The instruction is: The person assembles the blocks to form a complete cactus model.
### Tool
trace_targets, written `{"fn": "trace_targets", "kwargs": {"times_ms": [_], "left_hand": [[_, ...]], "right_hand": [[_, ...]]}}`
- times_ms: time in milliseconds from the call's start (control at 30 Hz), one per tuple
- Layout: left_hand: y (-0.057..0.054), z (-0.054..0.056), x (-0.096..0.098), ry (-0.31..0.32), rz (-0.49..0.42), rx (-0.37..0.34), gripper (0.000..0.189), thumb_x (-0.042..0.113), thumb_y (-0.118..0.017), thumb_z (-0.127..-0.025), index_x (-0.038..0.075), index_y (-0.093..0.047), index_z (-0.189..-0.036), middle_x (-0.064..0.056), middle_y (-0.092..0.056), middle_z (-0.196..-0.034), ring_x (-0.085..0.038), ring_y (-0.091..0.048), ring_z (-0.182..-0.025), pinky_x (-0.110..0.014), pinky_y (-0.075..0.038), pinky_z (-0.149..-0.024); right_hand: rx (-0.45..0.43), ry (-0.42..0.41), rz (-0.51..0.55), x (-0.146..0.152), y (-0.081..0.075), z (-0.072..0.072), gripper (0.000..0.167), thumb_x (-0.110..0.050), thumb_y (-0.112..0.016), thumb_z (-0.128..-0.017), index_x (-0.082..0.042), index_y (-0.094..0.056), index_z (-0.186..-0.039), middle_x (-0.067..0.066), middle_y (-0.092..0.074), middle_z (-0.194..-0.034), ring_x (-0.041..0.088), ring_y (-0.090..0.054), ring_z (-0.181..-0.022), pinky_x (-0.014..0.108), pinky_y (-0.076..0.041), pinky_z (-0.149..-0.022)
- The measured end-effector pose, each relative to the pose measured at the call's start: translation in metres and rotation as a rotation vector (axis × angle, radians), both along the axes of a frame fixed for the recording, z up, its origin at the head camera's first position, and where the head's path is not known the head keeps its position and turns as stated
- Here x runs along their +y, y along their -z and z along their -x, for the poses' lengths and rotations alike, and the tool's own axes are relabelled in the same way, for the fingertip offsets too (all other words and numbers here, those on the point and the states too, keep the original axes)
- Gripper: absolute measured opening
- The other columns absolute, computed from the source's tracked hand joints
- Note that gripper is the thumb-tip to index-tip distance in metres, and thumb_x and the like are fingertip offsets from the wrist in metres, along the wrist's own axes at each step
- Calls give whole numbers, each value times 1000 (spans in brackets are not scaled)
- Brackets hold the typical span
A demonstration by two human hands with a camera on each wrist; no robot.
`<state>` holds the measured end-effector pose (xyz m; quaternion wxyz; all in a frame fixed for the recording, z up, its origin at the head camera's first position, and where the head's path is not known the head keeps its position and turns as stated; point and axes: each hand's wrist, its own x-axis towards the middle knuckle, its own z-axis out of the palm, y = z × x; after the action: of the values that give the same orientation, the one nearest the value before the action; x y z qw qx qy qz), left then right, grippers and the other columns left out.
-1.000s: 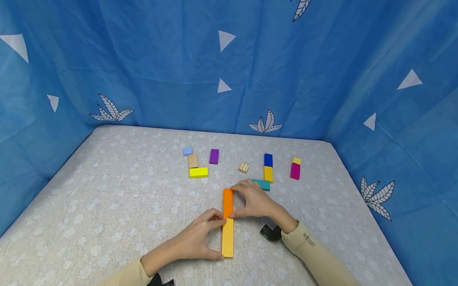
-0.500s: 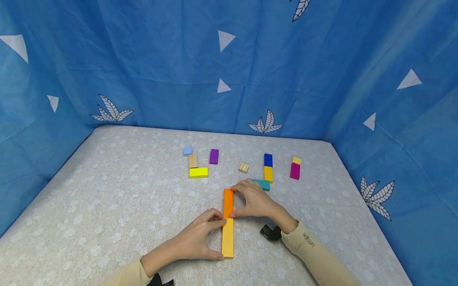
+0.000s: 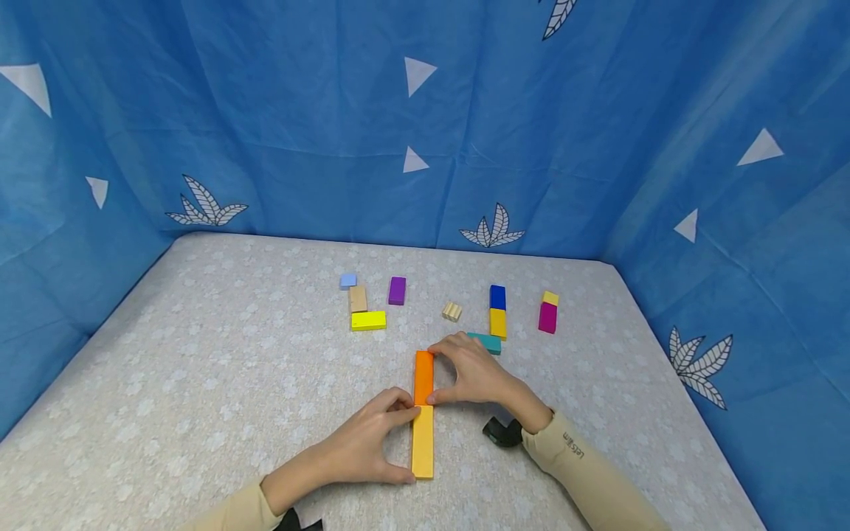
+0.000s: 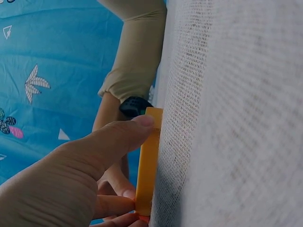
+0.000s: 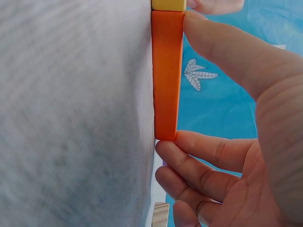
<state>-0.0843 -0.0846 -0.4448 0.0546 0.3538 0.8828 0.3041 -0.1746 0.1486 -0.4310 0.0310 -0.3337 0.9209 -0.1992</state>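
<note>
An amber-yellow block [image 3: 423, 446] and an orange block [image 3: 423, 377] lie flat on the tablecloth, end to end in one line. My left hand [image 3: 361, 445] pinches the yellow block lengthwise, thumb at the near end and index finger by the joint. With my right hand [image 3: 477, 374] I hold the orange block between thumb and fingers at its two ends. In the right wrist view the orange block [image 5: 166, 75] meets the yellow block [image 5: 169, 4] end face to end face. The left wrist view shows the thumb on top of the yellow block's near end [image 4: 154, 112].
Farther back at left lie bright yellow [image 3: 368, 321], tan [image 3: 358, 299], light blue [image 3: 348, 281] and purple [image 3: 397, 290] blocks. A ridged wooden piece [image 3: 452, 311] sits mid-table. Teal [image 3: 490, 344], amber [image 3: 498, 324], blue [image 3: 498, 297] and magenta [image 3: 547, 318] blocks stand right. Blue curtains [image 3: 299, 110] enclose the table.
</note>
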Motion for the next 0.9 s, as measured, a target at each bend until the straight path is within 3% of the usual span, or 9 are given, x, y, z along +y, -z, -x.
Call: {"fn": "trace_targets", "kwargs": {"times_ms": [367,533,700,900], "left_hand": [[1,1,0,9,-1,12,82,49,-86,-67,2,-62,-130,2,-50,-129,-7,-49,-112,-28,-49,-97],[1,1,-1,8,-1,71,82,55,-83,-68,4,-64,-129,6,-51,-125,-5,-48,-108,-26,-48,-94],[1,1,0,-17,-57,130,74,55,-78,-72,5,-66,-126,7,-52,-119,-5,-48,-104,-25,-49,-89],[2,5,1,-26,-59,213,72,55,-72,-80,13,-58,-137,-6,-49,-143,-23,-46,-133,-48,-46,-102]], "right_hand": [[-11,7,-7,0,-3,-1,76,-58,-81,-69,-10,-63,-125,4,-63,-120,22,-53,-112,41,-43,-89],[-23,-1,-8,0,-5,-2,77,-57,-81,-70,-10,-62,-127,4,-63,-121,23,-54,-114,44,-45,-92],[-37,-7,-17,1,-6,-1,79,-58,-80,-71,-8,-60,-131,2,-64,-122,21,-56,-114,46,-45,-99],[-27,-19,-7,4,-7,2,74,-55,-79,-74,-9,-61,-129,3,-65,-123,20,-58,-113,46,-47,-99]]}}
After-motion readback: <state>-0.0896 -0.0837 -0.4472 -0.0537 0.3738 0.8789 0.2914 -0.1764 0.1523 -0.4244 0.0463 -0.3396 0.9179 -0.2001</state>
